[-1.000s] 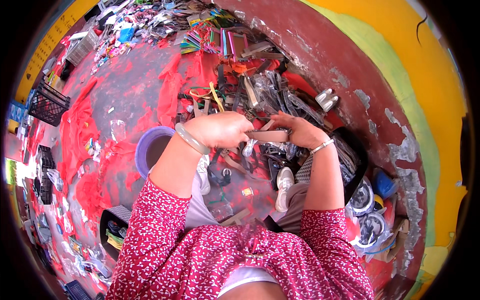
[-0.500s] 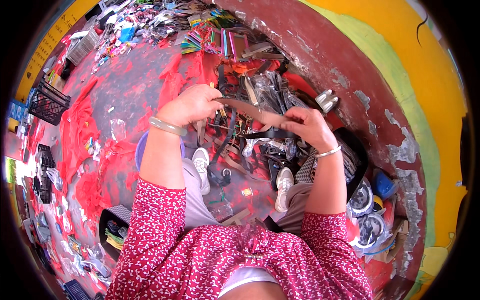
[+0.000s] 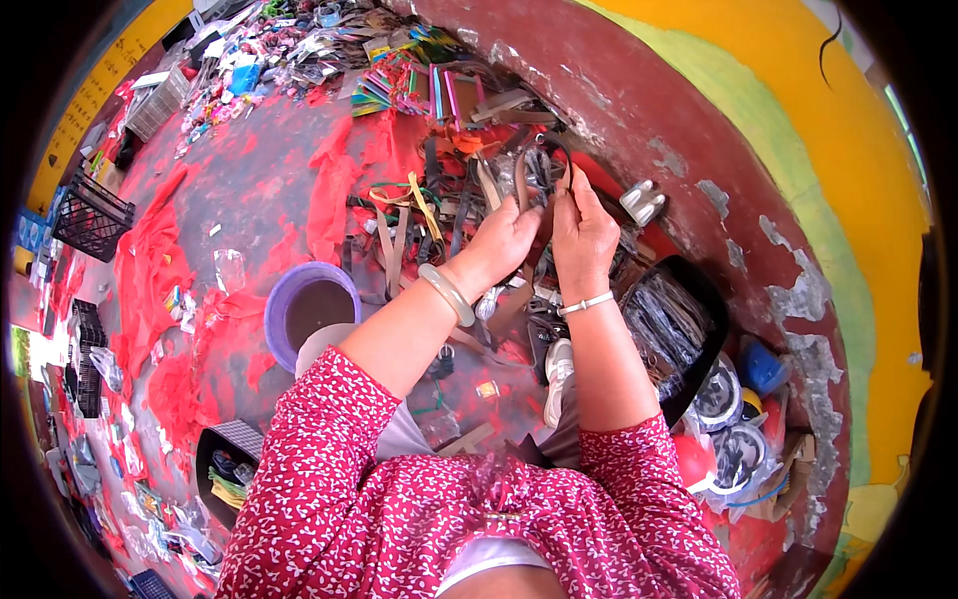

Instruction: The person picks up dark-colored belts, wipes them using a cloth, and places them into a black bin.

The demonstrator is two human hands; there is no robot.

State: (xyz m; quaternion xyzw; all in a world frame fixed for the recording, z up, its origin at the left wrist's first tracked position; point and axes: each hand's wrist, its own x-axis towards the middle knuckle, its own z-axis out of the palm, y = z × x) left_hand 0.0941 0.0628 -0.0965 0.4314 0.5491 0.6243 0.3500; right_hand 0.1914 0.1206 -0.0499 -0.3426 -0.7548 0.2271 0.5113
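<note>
Over there, the left hand is closed in a pinch on a brown strap; the right hand, fingers nearly straight, grips it too, and it arches above those fingertips. Beneath lies a tangle of straps on the red-and-grey floor, between a purple bucket and a black bin.

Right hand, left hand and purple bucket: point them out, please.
Right hand (image 3: pixel 587 240): head view, back of the hand.
Left hand (image 3: pixel 493 249): head view, back of the hand.
Purple bucket (image 3: pixel 274 321): head view, left rim.
</note>
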